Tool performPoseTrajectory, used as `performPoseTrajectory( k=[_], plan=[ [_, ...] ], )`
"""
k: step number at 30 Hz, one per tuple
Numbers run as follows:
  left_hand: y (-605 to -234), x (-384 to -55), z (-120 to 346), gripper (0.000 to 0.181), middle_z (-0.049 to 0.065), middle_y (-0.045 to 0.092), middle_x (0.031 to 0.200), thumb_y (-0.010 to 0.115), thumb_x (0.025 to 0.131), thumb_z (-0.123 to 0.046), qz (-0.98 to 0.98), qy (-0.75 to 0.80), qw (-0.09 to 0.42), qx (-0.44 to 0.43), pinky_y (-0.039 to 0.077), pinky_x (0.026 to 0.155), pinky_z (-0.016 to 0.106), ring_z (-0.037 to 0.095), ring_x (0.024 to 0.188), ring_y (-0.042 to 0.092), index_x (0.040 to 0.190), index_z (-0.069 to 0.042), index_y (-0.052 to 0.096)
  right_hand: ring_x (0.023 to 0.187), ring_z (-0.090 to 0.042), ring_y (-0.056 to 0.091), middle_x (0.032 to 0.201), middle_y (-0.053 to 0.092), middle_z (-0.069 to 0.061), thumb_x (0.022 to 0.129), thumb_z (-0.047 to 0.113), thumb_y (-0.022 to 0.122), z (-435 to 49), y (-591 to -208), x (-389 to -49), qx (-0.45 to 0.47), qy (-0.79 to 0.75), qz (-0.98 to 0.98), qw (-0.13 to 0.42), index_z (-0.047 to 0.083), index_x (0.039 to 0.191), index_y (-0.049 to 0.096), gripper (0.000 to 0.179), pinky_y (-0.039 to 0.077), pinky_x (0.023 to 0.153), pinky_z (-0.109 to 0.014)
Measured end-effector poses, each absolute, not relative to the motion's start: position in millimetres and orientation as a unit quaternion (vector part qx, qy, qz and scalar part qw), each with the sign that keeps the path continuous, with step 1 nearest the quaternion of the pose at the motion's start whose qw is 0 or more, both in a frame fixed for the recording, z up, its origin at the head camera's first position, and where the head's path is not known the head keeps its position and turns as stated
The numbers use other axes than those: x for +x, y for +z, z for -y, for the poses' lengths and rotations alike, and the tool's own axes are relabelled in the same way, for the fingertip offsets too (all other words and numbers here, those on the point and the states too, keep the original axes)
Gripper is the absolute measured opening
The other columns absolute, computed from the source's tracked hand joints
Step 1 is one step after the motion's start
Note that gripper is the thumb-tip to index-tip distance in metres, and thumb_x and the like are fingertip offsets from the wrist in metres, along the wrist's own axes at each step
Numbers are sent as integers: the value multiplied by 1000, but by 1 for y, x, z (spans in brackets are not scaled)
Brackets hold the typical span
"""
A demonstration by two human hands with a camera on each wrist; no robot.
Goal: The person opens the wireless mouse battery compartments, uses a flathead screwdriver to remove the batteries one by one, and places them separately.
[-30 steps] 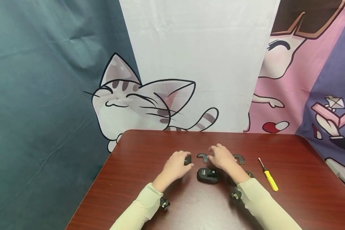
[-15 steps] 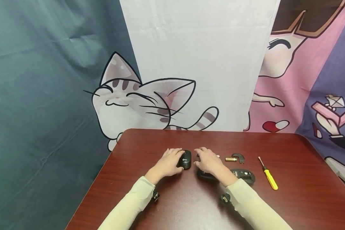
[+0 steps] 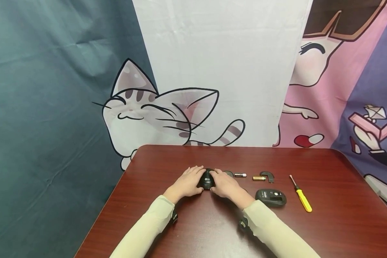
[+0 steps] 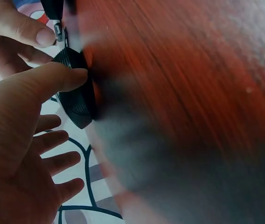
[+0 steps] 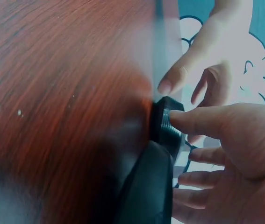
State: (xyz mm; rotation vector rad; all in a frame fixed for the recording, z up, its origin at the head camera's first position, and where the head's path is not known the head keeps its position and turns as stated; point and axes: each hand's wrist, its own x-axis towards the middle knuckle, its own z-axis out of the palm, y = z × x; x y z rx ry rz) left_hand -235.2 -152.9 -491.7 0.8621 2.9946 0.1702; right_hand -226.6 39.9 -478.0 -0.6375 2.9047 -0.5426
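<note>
Your left hand [image 3: 185,183] and right hand [image 3: 226,185] flank the black device [image 3: 207,181] on the desk [image 3: 206,227], fingers spread and fairly straight, thumbs touching its ridged side. The step looks like getting a two-handed hold; your next move would call for even, firm pressure from both sides, minding the mouse [image 3: 271,198] near your right wrist.

I see a printed cloth [image 3: 245,53] behind: teal at left, white with a cartoon cat [image 3: 167,122] at centre, pink and purple at right; below, glare [image 3: 198,243] on a reddish-brown table [image 3: 142,186].
</note>
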Motion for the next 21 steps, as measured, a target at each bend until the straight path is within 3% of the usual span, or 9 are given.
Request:
performPoseTrajectory(
  k=[10,21],
  plan=[
    [-501,-243,153,78,11,41,158,74,89,-37,-959,59,36,275,32,124,49,31,147,36,152,-5,41,131,-41,52,150,45,-24,84,21,83,-35,-488,-232,-207,-165,-961,74,2,146,47,74,51,105,-55],
    [-502,-240,154,79,12,40,159,73,89,-32,-955,91,48,277,38,120,36,24,146,39,154,-3,38,120,-40,60,148,47,-20,88,23,81,-29,-490,-231,-201,-158,-964,72,3,147,46,72,56,95,-55]
  ],
)
